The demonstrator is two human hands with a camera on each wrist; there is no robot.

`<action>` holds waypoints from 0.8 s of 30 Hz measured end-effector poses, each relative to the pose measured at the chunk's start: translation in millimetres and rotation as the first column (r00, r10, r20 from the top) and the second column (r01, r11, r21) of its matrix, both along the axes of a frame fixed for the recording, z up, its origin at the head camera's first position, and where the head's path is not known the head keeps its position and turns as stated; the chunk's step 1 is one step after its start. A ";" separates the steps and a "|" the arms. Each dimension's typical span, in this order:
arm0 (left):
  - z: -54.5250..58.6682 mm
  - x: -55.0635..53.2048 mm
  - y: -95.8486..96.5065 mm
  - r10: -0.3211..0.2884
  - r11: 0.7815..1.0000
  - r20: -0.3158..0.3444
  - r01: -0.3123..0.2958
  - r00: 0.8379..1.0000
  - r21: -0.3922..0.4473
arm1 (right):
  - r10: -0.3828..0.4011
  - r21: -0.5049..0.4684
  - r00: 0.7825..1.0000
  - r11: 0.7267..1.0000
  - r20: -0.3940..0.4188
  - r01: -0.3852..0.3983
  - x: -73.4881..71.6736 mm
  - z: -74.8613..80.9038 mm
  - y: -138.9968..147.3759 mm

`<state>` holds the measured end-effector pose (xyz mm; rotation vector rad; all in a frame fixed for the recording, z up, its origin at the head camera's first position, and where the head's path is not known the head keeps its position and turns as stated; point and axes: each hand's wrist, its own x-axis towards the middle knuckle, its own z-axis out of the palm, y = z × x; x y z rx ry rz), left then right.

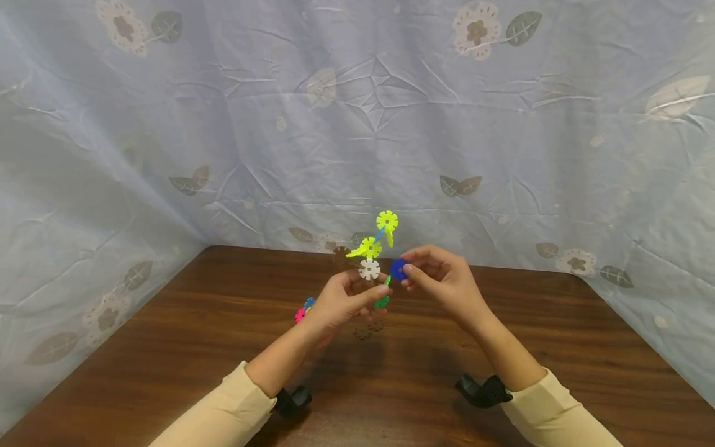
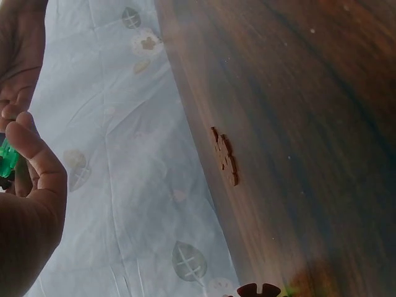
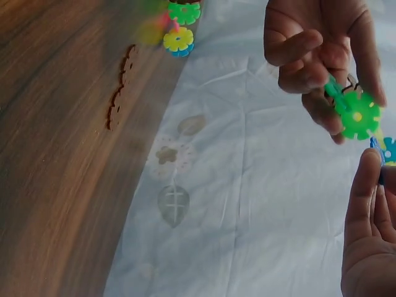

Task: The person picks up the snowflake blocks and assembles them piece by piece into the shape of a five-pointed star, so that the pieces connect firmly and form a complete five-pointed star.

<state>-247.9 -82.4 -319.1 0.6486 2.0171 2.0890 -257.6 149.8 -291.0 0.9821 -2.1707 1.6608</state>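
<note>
My left hand [image 1: 349, 299] holds a joined cluster of notched plastic snowflake discs above the table. Bright yellow discs [image 1: 370, 247] stick up from it, with a white disc [image 1: 369, 269] just over the fingers. Below the left fingertips shows a green disc [image 1: 382, 302], seen face-on as a lighter green disc [image 3: 357, 116] in the right wrist view. Between thumb and fingers, my right hand [image 1: 447, 282] pinches a dark blue disc [image 1: 398, 269] close against the cluster's green edge. Whether the blue disc is joined to it I cannot tell. The left palm hides part of the cluster.
Brown discs [image 1: 363, 333] lie flat on the wooden table [image 1: 413, 385] beneath the hands. Left of the left wrist is a small group with a pink disc [image 1: 300, 315] and a blue piece [image 1: 310, 303]. A patterned curtain [image 1: 357, 155] hangs behind the table.
</note>
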 end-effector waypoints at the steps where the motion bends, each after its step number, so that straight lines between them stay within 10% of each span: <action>1: 0.1 0.3 -0.1 -0.002 1.000 0.001 0.002 1.000 0.002 | 0.003 0.001 1.000 1.000 -0.010 -0.003 0.7 0.4 -0.8; 24: -1.4 -1.4 -0.4 0.004 1.000 0.005 -0.004 1.000 0.021 | -0.003 -0.026 0.988 1.000 -0.152 0.000 4.9 -5.1 -14.0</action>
